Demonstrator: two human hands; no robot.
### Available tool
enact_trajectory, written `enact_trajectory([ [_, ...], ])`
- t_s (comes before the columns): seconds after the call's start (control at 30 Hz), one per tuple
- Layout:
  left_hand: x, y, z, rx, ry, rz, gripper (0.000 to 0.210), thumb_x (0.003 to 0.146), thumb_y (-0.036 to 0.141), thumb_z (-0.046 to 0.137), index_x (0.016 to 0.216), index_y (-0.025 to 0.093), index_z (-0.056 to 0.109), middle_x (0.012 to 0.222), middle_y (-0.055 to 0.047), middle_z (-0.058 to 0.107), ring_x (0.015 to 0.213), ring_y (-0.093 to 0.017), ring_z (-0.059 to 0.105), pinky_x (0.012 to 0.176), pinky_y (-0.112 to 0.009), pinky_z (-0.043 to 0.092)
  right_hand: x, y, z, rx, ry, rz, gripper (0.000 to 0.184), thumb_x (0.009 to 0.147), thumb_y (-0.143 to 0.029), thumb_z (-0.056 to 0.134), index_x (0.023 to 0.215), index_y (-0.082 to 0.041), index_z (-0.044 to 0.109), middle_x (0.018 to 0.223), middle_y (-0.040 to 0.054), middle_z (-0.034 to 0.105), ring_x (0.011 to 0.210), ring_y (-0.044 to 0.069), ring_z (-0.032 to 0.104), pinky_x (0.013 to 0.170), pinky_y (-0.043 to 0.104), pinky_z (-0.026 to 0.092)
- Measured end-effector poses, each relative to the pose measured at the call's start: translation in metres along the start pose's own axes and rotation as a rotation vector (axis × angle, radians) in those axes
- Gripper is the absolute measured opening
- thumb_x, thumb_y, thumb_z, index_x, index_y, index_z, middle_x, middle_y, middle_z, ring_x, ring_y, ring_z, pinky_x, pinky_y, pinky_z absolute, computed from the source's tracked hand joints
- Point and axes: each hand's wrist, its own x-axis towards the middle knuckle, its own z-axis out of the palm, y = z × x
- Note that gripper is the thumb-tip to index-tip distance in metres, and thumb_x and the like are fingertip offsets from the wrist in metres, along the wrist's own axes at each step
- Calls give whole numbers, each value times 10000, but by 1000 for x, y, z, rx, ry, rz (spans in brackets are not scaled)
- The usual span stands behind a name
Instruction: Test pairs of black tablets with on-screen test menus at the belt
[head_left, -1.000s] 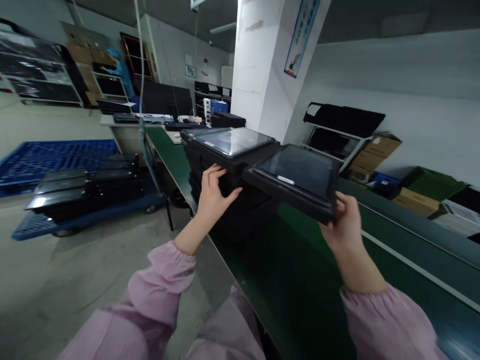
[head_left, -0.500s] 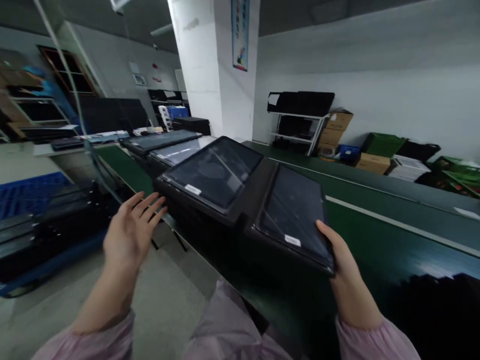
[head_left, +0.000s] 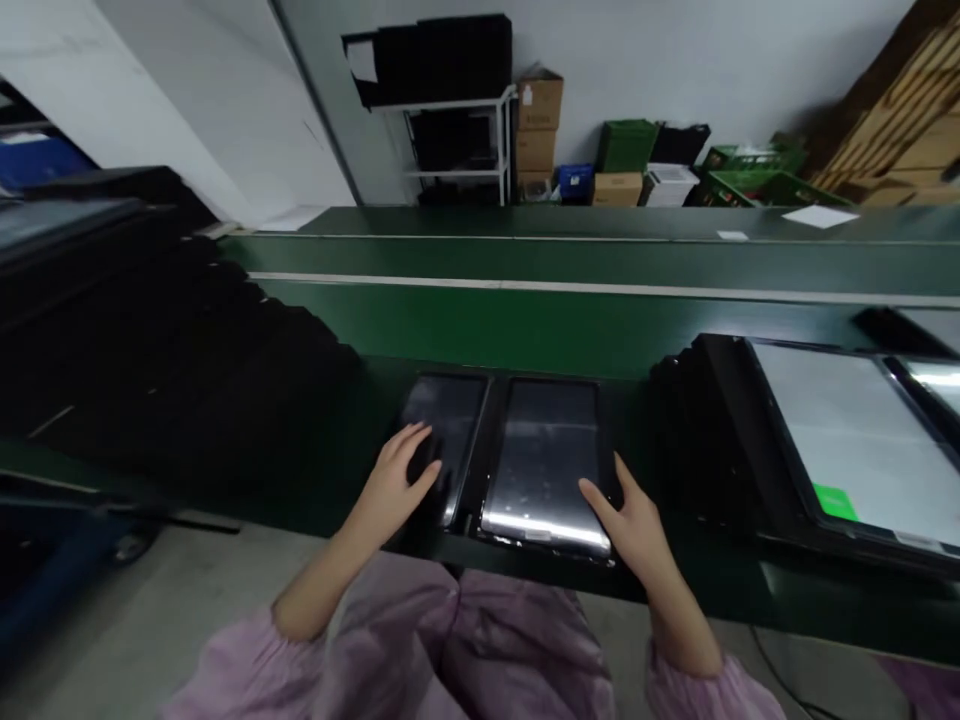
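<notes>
A black tray lies on the green table in front of me and carries two dark screen panels. Over the left screen panel rests my left hand, its fingers apart and its thumb toward the glass. The other screen panel reflects a bright band near its lower edge. At its right side, my right hand grips the tray's edge, thumb over the panel and fingers along the outer side.
Stacked black trays rise on the left. To the right stands another stack, topped by a pale panel with a green label. Behind the green table are a shelf rack, cartons and green crates.
My view has swung right and down. The tray held in my right hand, formerly raised beside a tray stack, is now down on the table. My left hand has come onto the left panel.
</notes>
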Motion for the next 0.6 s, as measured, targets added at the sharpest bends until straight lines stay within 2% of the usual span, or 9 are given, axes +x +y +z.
enact_trajectory([
  [0.1, 46, 17, 36, 73, -62, 127, 605, 816, 504, 630, 1332, 190, 671, 1550, -182, 581, 1507, -376, 474, 1263, -607, 370, 26, 14, 3, -237, 114, -181, 820, 742, -765, 714, 1278, -145, 738, 1335, 250, 646, 1336, 509, 524, 1106, 720, 443],
  [0.2, 93, 24, 68, 151, -58, 189, 607, 811, 442, 618, 1340, 146, 656, 1527, -230, 590, 1486, -408, 496, 1254, -654, 356, 54, 21, 13, -283, 128, -259, 727, 851, -729, 638, 1276, -148, 739, 1278, 247, 646, 1273, 476, 556, 1090, 725, 458],
  [0.27, 112, 23, 80, 199, -51, 217, 579, 834, 411, 580, 1341, 142, 656, 1479, -228, 632, 1458, -399, 531, 1256, -653, 354, 66, 24, 20, -292, 118, -291, 662, 909, -657, 616, 1337, -161, 710, 1265, 223, 650, 1237, 427, 589, 1090, 674, 490],
  [0.33, 120, 22, 86, 240, -49, 237, 570, 858, 403, 547, 1352, 139, 656, 1447, -217, 659, 1433, -386, 559, 1264, -640, 351, 69, 27, 26, -300, 106, -308, 619, 945, -589, 609, 1406, -181, 672, 1321, 202, 629, 1268, 390, 588, 1107, 618, 505],
  [0.43, 117, 21, 85, 284, -56, 251, 597, 893, 410, 501, 1395, 118, 638, 1461, -207, 653, 1435, -370, 560, 1278, -621, 343, 65, 30, 28, -320, 106, -330, 573, 989, -533, 600, 1465, -215, 623, 1376, 174, 597, 1316, 361, 575, 1123, 593, 511],
  [0.6, 111, 30, 81, 304, -71, 236, 666, 919, 430, 438, 1382, -6, 637, 1455, -260, 637, 1427, -389, 566, 1279, -607, 353, 61, 31, 27, -320, 137, -389, 512, 1037, -494, 578, 1487, -251, 564, 1408, 160, 568, 1329, 339, 578, 1106, 581, 538],
])
